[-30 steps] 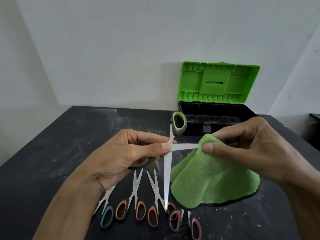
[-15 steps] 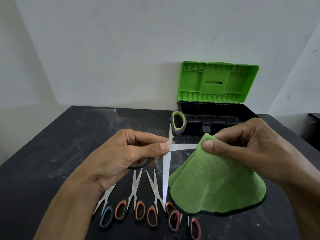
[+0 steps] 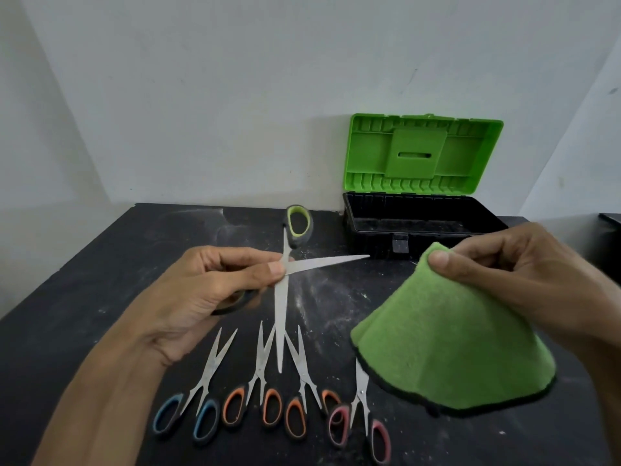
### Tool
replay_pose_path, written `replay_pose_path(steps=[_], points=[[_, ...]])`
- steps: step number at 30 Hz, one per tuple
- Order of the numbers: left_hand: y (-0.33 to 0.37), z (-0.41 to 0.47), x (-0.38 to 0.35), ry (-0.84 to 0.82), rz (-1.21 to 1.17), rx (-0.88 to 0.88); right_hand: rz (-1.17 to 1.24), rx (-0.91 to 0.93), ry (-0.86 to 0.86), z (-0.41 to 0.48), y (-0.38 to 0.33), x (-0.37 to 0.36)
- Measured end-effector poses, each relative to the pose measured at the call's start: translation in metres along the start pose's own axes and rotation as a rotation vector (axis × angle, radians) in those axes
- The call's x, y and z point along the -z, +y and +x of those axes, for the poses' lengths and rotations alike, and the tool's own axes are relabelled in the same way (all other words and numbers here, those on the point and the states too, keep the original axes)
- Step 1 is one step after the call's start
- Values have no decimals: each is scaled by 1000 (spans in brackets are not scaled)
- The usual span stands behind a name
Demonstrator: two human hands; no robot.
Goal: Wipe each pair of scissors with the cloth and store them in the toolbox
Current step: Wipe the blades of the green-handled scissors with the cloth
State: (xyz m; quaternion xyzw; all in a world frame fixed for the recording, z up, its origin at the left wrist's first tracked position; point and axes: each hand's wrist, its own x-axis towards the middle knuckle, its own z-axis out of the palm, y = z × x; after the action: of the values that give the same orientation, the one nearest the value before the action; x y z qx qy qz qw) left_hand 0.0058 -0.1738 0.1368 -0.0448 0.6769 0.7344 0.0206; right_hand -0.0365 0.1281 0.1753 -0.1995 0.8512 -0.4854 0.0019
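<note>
Black counter (image 3: 84, 280), dusty with white smears, set against a white wall.

Left hand (image 3: 201, 297): thumb and fingers curled round the large steel scissors with dark grey and yellow-green handles (image 3: 281, 314), pinching at the pivot. The scissors are held above the counter and spread wide. One blade points down toward the near edge, the other points right toward the toolbox. One handle loop sticks up past the fingers; the other is mostly hidden under the palm.

Row on the counter below the left hand, handles toward the near edge, blades partly spread:
- small blue-handled scissors (image 3: 201, 381), leftmost
- small orange-handled scissors (image 3: 260, 375), just beside them
- a second orange-handled pair (image 3: 304, 371), next right; the down-pointing blade of the held pair ends between these two orange pairs
- pink-handled scissors (image 3: 361, 395), rightmost, blade tips hidden behind the cloth's hem

Green fleecy cloth with a dark hem (image 3: 437, 348): hangs in a cone from its pinched top. It is clear of the right-pointing blade, with a gap between tip and cloth. Can't tell if the hem touches the counter.

Black plastic toolbox with bright green lid (image 3: 423, 227): at the back of the counter by the wall, lid swung up and open, front latch hanging.

Right hand (image 3: 521, 274): thumb and curled fingers pinching the top of the cloth, in front of the toolbox's right end.
</note>
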Motion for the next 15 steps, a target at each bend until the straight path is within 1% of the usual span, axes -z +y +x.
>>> replay_pose_path(steps=[3, 9, 11, 13, 15], points=[[-3, 2, -8, 14, -13, 12, 6, -18, -4, 1, 3, 0], [-7, 12, -17, 43, -58, 25, -27, -55, -130, 7, 15, -4], [-9, 14, -19, 55, -68, 20, -31, -107, -166, 14, 27, -2], [-13, 15, -21, 50, -84, 22, -33, -199, -198, 22, 43, -2], [-16, 16, -23, 49, -103, 28, -131, -261, -244, 30, 67, -4]])
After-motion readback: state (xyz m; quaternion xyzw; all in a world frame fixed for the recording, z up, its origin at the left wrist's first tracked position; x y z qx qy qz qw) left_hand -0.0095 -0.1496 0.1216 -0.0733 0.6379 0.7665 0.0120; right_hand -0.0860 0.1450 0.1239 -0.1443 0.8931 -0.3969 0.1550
